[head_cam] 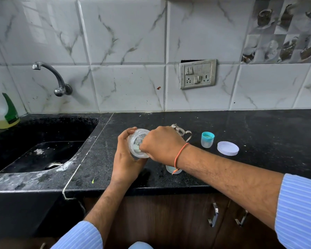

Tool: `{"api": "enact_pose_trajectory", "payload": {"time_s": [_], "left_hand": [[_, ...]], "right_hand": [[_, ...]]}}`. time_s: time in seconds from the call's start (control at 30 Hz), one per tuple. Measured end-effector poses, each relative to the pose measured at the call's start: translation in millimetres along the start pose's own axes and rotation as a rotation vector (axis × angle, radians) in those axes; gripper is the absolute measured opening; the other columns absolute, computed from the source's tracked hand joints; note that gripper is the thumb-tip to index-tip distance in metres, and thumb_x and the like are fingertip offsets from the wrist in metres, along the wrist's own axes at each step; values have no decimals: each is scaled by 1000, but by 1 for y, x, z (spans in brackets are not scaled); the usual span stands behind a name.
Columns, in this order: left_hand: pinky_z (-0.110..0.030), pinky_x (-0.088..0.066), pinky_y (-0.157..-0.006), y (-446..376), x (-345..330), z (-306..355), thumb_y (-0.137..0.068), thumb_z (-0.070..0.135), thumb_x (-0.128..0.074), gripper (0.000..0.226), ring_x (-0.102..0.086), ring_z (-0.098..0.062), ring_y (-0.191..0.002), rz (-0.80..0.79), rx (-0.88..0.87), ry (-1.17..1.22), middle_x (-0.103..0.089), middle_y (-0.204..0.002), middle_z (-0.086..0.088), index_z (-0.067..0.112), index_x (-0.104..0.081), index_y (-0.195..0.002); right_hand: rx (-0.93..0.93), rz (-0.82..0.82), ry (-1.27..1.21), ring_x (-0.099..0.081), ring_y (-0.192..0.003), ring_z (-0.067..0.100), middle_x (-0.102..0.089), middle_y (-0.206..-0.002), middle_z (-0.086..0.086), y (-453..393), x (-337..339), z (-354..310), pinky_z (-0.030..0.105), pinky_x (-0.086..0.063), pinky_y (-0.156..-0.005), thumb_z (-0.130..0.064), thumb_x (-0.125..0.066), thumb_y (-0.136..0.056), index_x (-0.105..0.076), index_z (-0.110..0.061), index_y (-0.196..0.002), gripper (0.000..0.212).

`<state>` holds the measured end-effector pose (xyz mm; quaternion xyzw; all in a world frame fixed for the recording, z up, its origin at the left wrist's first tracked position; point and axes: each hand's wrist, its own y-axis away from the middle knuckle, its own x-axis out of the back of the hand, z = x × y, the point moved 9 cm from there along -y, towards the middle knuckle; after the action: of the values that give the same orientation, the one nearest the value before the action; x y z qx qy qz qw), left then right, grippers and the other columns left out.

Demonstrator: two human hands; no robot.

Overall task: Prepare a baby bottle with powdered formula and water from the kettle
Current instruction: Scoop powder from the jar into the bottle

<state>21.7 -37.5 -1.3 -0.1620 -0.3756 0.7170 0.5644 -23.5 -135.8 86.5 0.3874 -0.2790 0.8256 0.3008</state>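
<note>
My left hand (126, 159) grips a clear jar (137, 143), tilted, mouth toward me, held above the black surface (241, 126). My right hand (162, 142) reaches into the jar mouth, fingers curled inside; I cannot tell what they pinch. A clear bottle (172, 170) stands just under my right wrist, mostly hidden. Farther right: a teal-ringed bottle top (207, 139), then a white lid (228, 148). The steel kettle (180, 131) sits behind my right hand. The sink (43, 150) is at left, tap (52, 76) above it.
</note>
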Motion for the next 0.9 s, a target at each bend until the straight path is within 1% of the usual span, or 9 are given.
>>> {"api": "enact_pose_trajectory", "payload": {"time_s": [0.17,0.3,0.43,0.53,0.6,0.67,0.7,0.8,0.9], "left_hand": [[-9,-51,-94,0,0,0,-73,19,-104,107,-69,-4,-124,6,5,-21,-61,-145,22,62,-35,-143],[-11,-51,-97,0,-1,1,-74,15,-103,106,-68,-7,-127,-2,-9,-18,-60,-147,18,58,-37,-146],[-10,-51,-98,2,-2,1,-73,11,-103,105,-67,-8,-128,-5,-10,-7,-60,-147,17,54,-39,-146],[-9,-50,-97,2,-2,0,-73,9,-102,104,-68,-6,-126,-10,9,-1,-61,-144,19,51,-41,-146],[-10,-51,-97,2,-2,-1,-72,7,-102,103,-68,-6,-124,-12,17,-6,-62,-143,17,47,-42,-146],[-17,-55,-97,3,-3,-2,-73,6,-101,101,-69,-9,-123,-15,24,-12,-64,-141,13,42,-44,-147],[-23,-57,-99,3,-3,-1,-73,5,-101,100,-69,-12,-123,-15,27,-16,-64,-141,11,40,-44,-147],[-43,-58,-106,4,-2,0,-73,6,-101,97,-67,-21,-128,-7,23,-45,-61,-144,8,31,-46,-149],[-54,-56,-108,4,-2,-1,-73,9,-102,98,-64,-28,-132,-3,24,-52,-60,-146,5,29,-46,-150]], "right_hand": [[-47,21,15,-73,-85,33,-70,-90,1,4,8,15,34,-41,-60,-21,-64,-99,-77,-26,-108,17],[-62,-13,-31,-71,-81,37,-54,-73,5,3,6,14,36,-38,-59,-9,-66,-91,-68,-19,-87,11],[-82,7,-82,-72,-83,39,-70,-87,10,1,0,11,37,-38,-60,-7,-65,-91,-74,-14,-93,11],[-116,33,-128,-71,-83,38,-67,-84,8,-1,-4,10,37,-39,-61,-13,-66,-92,-77,-16,-98,13],[-160,44,-185,-69,-82,37,-58,-76,5,-3,-8,12,36,-40,-63,-19,-66,-93,-79,-20,-99,15],[-228,51,-281,-60,-76,35,-41,-66,0,-3,-12,17,34,-39,-64,-24,-67,-93,-81,-22,-97,15],[-263,55,-337,-55,-73,33,-39,-63,-2,-3,-14,19,33,-38,-63,-25,-67,-92,-81,-22,-93,14],[-349,52,-505,-55,-69,31,-49,-59,-2,-4,-19,27,31,-38,-61,-25,-70,-88,-80,-22,-79,14],[-378,32,-624,-61,-66,30,-51,-51,-2,-3,-23,30,32,-47,-60,-24,-71,-86,-73,-22,-65,21]]}}
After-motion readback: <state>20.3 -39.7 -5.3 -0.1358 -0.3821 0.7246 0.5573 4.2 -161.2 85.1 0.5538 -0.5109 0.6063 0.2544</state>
